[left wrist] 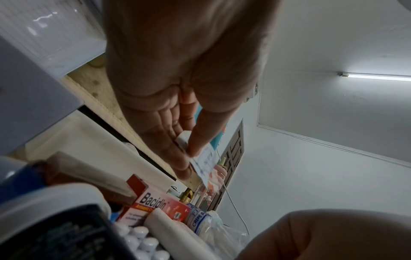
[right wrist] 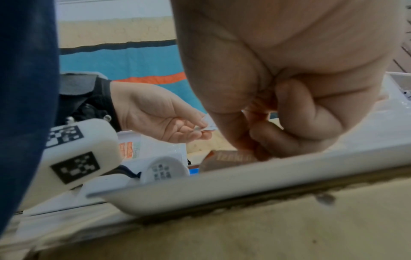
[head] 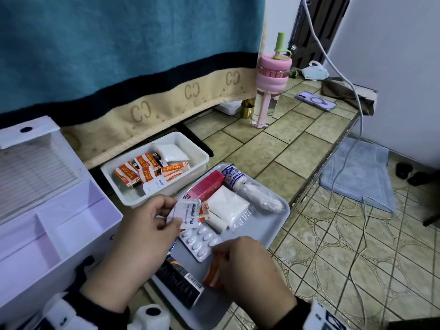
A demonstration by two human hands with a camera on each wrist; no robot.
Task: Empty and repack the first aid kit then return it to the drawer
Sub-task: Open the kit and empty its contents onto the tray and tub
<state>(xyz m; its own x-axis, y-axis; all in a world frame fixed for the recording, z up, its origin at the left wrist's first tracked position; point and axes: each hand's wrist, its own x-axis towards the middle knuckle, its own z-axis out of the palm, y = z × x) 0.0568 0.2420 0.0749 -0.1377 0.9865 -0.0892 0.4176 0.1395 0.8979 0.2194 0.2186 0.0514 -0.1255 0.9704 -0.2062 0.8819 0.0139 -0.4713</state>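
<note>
Kit [head: 47, 225], lid up and compartments bare, stands left of the tray [head: 271, 225], where the left hand [head: 145, 225] pinches alcohol pads [head: 188, 214] above a blister pack [head: 202, 241], red box [head: 207, 186], gauze [head: 228, 206] and bandage roll [head: 235, 177]. Right hand [head: 247, 270], fingers curled, grips an orange packet [head: 214, 273] at the tray's near end beside a dark tube [head: 178, 282]; a white tub [head: 200, 160] of plasters [head: 142, 170] sits behind

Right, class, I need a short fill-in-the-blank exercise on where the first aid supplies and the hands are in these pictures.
1. The left hand pinches an ____ pad sachet.
2. The blister pack of pills lies on the grey ____.
3. The orange plaster packets sit in the white ____.
4. The first aid box stands with its lid ____.

Missing words: alcohol; tray; tub; open
</note>
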